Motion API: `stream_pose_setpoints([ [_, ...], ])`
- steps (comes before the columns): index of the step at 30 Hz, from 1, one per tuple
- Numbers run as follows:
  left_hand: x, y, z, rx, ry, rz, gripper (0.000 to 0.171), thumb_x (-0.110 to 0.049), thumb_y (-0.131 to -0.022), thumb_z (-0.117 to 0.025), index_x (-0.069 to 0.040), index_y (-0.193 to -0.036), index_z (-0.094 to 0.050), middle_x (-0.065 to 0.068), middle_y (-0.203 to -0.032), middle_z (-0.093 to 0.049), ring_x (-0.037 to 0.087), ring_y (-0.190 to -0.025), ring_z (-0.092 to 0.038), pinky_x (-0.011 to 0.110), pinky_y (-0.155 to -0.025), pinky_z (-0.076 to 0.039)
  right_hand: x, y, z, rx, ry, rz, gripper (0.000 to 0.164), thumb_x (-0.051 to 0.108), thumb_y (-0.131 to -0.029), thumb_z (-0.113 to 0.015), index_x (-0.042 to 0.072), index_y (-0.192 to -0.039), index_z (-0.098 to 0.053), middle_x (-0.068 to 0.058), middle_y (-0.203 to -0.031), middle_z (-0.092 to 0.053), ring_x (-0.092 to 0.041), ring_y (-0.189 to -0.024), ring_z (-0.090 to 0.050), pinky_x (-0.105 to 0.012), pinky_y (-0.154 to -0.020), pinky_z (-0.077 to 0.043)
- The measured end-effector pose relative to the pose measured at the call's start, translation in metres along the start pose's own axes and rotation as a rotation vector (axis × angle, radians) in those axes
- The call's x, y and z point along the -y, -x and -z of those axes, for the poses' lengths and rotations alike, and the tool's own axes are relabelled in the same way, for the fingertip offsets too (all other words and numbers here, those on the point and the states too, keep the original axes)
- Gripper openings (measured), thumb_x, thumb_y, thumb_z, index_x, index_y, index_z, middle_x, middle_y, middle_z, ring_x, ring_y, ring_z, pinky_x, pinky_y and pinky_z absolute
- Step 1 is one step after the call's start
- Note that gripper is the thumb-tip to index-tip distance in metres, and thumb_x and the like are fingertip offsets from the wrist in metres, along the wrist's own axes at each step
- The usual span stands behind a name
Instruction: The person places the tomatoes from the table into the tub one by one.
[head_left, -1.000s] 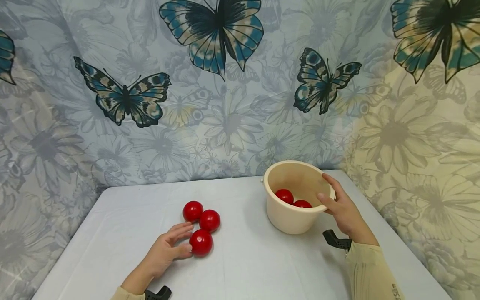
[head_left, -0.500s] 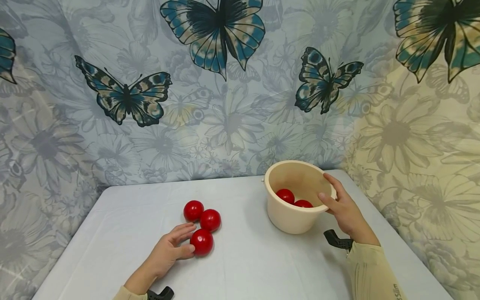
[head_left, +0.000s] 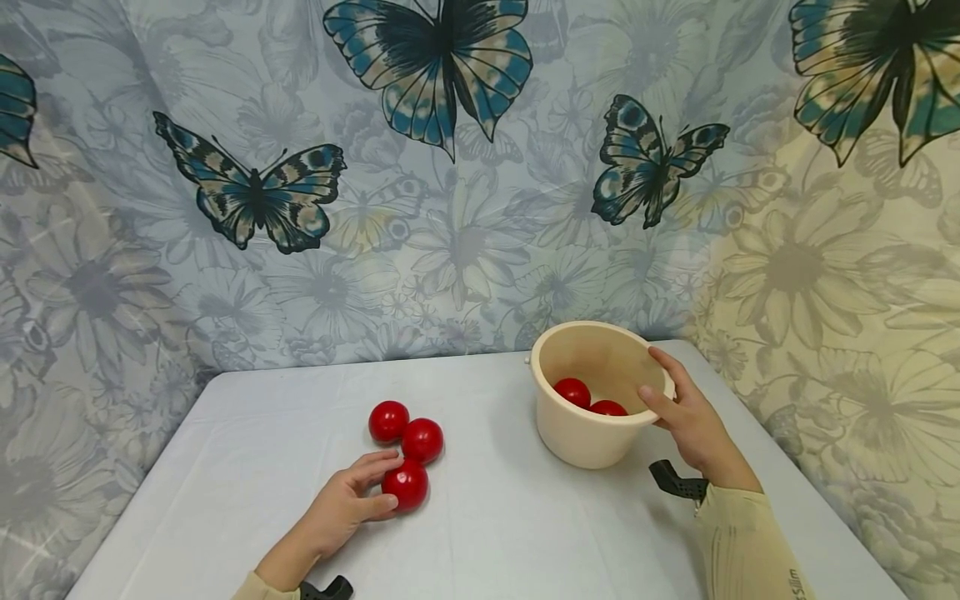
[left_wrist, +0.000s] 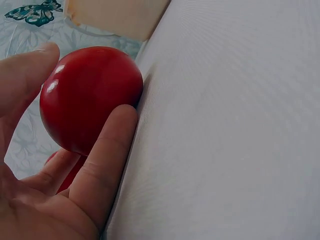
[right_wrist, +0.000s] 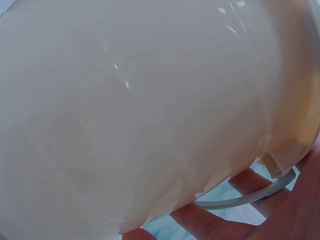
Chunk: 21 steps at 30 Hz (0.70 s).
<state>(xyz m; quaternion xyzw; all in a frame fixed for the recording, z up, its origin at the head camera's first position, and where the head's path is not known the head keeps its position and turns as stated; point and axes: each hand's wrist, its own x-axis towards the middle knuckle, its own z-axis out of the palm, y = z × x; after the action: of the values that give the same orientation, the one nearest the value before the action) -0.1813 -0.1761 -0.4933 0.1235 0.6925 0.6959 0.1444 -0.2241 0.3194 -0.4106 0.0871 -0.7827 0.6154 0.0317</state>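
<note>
In the head view, we've got our left hand at lower center-left, thumb and fingers around the nearest red ball in what looks like a pinch, ball on the white table. Just above it in the frame sit the middle red ball and the far red ball. Right of center, our right hand grips the rim of a cream bucket, thumb inside, with two red balls showing in it. Butterfly-print fabric fills the upper frame.

Left wrist view: the ball's big at upper left, thumb against its left edge, a finger running up its lower right. There's a sliver of red below, mostly hidden.

Right wrist view: bucket wall nearly everywhere, our fingers behind it at bottom right, next to a curved grey handle.
</note>
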Motion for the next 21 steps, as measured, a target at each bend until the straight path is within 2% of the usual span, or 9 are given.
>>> stream_pose_setpoints([
  [5,0.0012,-0.0011,-0.0001,0.005,-0.051,-0.028,0.052,-0.001,-0.085,-0.076,0.001,-0.134,-0.061,0.023,-0.149,-0.038,0.046,-0.138,-0.03,0.042,-0.085,-0.057,-0.0007,-0.0002,0.0003,-0.003,0.004,0.003,0.07,0.02,-0.105,-0.053,0.016,-0.161,-0.011,-0.022,-0.161,-0.009,-0.05,-0.132,-0.036,-0.021,-0.084,-0.052],
  [7,0.0013,-0.0018,-0.0006,0.0,-0.109,-0.04,0.051,-0.005,-0.085,-0.077,-0.002,-0.133,-0.063,0.021,-0.147,-0.042,0.045,-0.139,-0.028,0.04,-0.09,-0.055,-0.0013,-0.0003,0.001,-0.003,0.014,0.003,0.071,0.022,-0.105,-0.053,0.017,-0.161,-0.011,-0.022,-0.161,-0.009,-0.05,-0.132,-0.036,-0.021,-0.083,-0.051],
  [12,0.0023,-0.0041,-0.0025,-0.026,-0.263,-0.057,0.047,-0.014,-0.085,-0.079,-0.012,-0.131,-0.067,0.01,-0.142,-0.051,0.038,-0.139,-0.032,0.05,-0.11,-0.037,-0.0033,-0.0005,0.0027,-0.002,0.029,-0.003,0.072,0.024,-0.105,-0.055,0.02,-0.161,-0.011,-0.02,-0.161,-0.009,-0.048,-0.133,-0.036,-0.021,-0.084,-0.051],
  [16,0.003,-0.0049,-0.0034,-0.034,-0.278,-0.058,0.044,-0.013,-0.085,-0.079,-0.013,-0.128,-0.069,0.008,-0.138,-0.053,0.036,-0.137,-0.035,0.059,-0.11,-0.031,-0.0043,-0.0006,0.0031,-0.003,0.031,-0.007,0.073,0.026,-0.104,-0.055,0.02,-0.161,-0.011,-0.02,-0.161,-0.009,-0.047,-0.134,-0.035,-0.021,-0.084,-0.05],
  [21,0.003,-0.0052,-0.0036,-0.024,-0.266,-0.073,0.043,-0.011,-0.085,-0.079,-0.011,-0.127,-0.069,0.01,-0.136,-0.054,0.037,-0.134,-0.037,0.052,-0.108,-0.034,-0.0048,-0.0008,0.0036,-0.007,0.043,-0.012,0.073,0.026,-0.104,-0.055,0.021,-0.162,-0.011,-0.02,-0.161,-0.009,-0.046,-0.133,-0.036,-0.023,-0.084,-0.051],
])
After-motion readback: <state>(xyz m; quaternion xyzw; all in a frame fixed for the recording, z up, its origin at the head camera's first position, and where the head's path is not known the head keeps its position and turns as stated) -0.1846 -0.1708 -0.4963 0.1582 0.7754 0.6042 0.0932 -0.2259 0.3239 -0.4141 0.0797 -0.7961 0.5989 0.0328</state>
